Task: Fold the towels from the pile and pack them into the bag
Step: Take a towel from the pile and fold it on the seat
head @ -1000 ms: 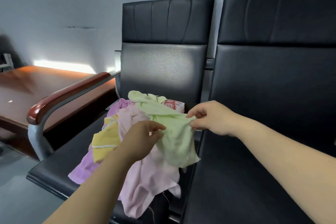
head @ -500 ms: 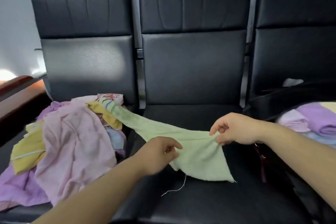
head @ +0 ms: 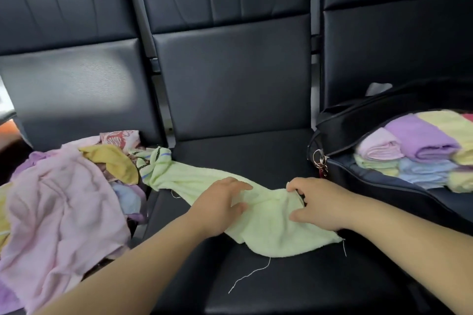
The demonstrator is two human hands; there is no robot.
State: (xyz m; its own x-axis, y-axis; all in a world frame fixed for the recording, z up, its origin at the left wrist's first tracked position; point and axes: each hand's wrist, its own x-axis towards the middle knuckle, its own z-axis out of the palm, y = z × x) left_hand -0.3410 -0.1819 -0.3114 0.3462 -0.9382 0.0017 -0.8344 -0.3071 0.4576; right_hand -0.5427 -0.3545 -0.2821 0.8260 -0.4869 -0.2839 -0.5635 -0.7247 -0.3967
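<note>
A pale green towel (head: pixel 271 222) lies stretched across the middle seat, its far end still bunched at the edge of the pile (head: pixel 64 199) of pink, yellow and purple towels on the left seat. My left hand (head: pixel 220 204) rests on the towel with its fingers spread flat. My right hand (head: pixel 317 202) grips the towel's right edge with curled fingers. On the right seat sits an open dark bag (head: pixel 363 181) with several folded towels stacked inside.
Three black padded seats (head: pixel 230 79) stand in a row with tall backs. A loose white thread (head: pixel 250 273) trails from the towel over the middle seat's front. A metal key ring (head: pixel 320 158) hangs on the bag's left end.
Both hands have drawn the green towel out of the pile to the right and lowered it onto the middle seat. My view has swung right, and the bag now shows.
</note>
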